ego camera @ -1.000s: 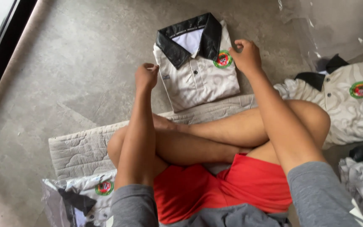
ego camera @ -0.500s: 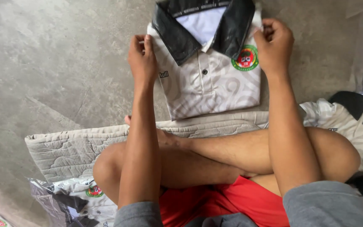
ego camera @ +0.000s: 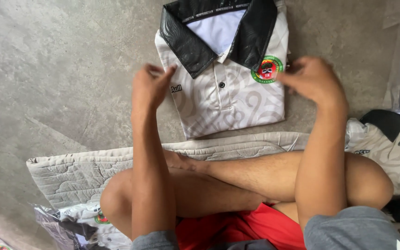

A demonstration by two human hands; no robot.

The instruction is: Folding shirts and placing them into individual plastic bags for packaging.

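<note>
A folded white polo shirt with a black collar and a round red-and-green badge [ego camera: 223,88] lies on the grey concrete floor [ego camera: 61,69], just beyond a person's crossed legs on a quilted beige mat [ego camera: 70,173]. The left hand [ego camera: 150,85] pinches the shirt's left edge with curled fingers. The right hand [ego camera: 312,78] is loosely curled beside the badge; its grip is hidden. An uneven tug could probably undo the fold or drag the cloth across the gritty floor.
</note>
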